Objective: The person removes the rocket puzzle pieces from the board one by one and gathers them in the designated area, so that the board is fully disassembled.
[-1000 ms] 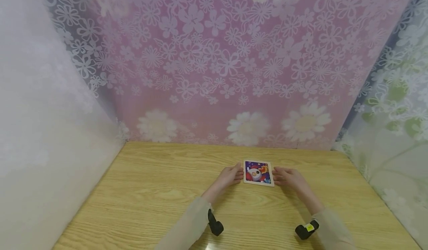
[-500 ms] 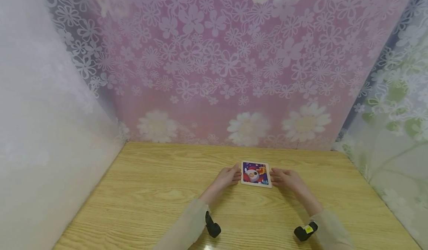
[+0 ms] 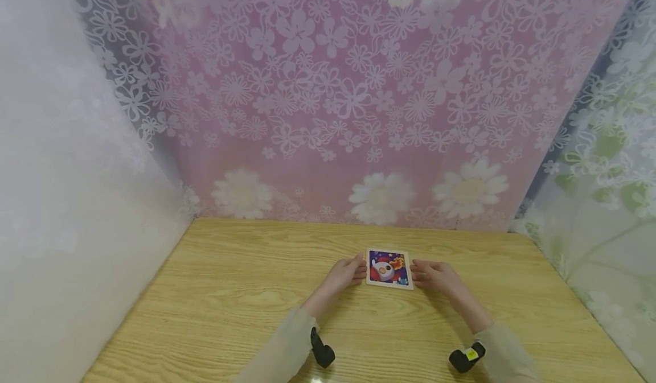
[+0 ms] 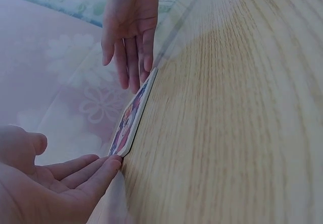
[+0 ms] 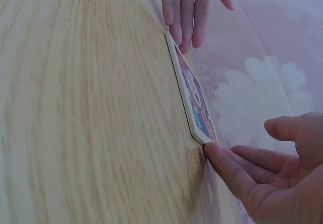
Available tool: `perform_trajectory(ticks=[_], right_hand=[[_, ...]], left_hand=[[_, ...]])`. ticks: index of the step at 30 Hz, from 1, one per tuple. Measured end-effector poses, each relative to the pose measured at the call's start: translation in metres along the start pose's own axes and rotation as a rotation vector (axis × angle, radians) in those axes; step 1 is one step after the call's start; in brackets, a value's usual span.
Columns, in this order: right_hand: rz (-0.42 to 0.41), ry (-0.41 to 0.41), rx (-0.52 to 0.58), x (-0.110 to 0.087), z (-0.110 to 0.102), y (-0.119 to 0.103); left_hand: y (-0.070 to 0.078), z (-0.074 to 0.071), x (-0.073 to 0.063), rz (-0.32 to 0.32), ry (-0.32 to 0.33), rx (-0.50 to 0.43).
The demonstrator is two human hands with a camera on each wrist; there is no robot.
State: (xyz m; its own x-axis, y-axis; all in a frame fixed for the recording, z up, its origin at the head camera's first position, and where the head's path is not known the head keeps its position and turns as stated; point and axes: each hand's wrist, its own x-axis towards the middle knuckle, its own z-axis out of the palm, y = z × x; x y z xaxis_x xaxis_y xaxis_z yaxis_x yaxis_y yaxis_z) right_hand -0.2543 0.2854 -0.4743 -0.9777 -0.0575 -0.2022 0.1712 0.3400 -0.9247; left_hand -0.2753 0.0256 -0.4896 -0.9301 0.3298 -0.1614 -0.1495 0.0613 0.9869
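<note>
My left grip and right grip, straight-fingered and unclenched, touch opposite edges of the square picture tile, neither nearer.

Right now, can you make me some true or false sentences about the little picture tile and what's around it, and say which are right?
1. The picture tile is between the person's left grip and right grip. True.
2. The tile is round like a coin. False: it is squarish, with a pale border.
3. The tile's colourful side faces up. True.
4. The left grip is covering the picture from above. False: its fingers reach the tile's side, and the picture shows.
5. The table has a wood-grain look. True.
6. Everything behind the table is plain black. False: the backdrop there is pinkish purple with pale flowers.
</note>
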Motion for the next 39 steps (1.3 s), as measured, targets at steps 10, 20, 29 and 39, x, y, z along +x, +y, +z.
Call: perform_trajectory(ticks=[10,20,29,39], right_hand=[[-0.027,-0.017,-0.036,-0.004,0.005,-0.003],[-0.031,-0.02,-0.054,-0.005,0.011,-0.004],[-0.059,-0.055,-0.038,-0.008,0.016,-0.006],[-0.067,-0.047,-0.025,-0.012,0.027,-0.009]], left_hand=[[-0.003,-0.006,-0.005,0.01,0.0,0.007],[-0.005,-0.013,-0.01,0.016,-0.002,0.005],[-0.006,-0.021,-0.016,0.017,0.008,-0.003],[-0.009,-0.029,-0.02,-0.001,0.009,-0.016]])
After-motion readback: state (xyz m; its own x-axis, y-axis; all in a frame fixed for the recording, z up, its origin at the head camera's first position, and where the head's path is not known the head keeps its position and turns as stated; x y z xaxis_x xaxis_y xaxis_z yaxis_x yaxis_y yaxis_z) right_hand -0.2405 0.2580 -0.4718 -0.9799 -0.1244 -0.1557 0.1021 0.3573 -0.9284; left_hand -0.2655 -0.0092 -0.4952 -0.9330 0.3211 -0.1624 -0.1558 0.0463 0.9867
